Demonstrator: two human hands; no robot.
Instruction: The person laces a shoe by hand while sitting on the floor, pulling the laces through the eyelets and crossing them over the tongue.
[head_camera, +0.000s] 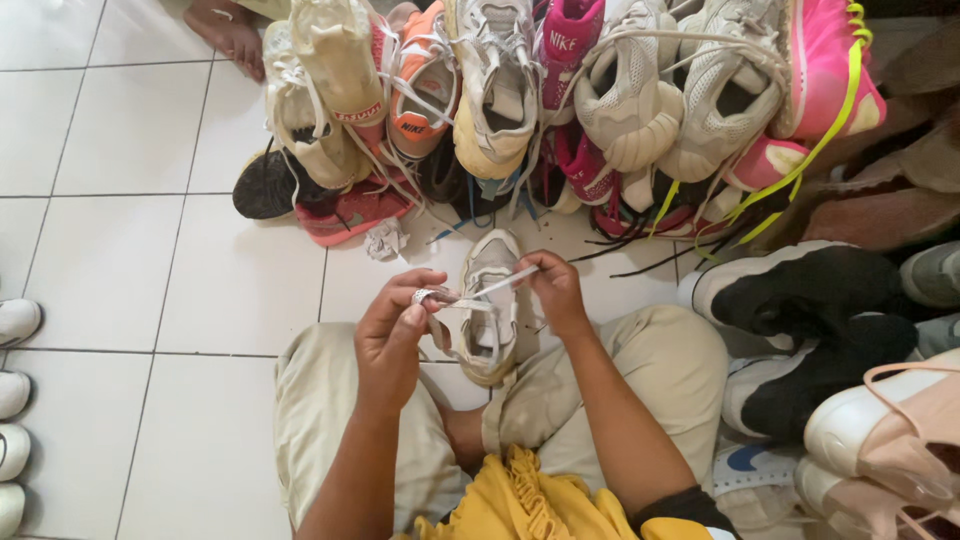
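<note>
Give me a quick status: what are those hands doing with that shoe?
Left hand and right hand each pinch a lace. Pale sneaker lies between the knees. Shoe pile beyond it, not in the way.

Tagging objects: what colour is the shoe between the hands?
Off-white, greyish and dirty, the shoe with its pale lace; head view.
</note>
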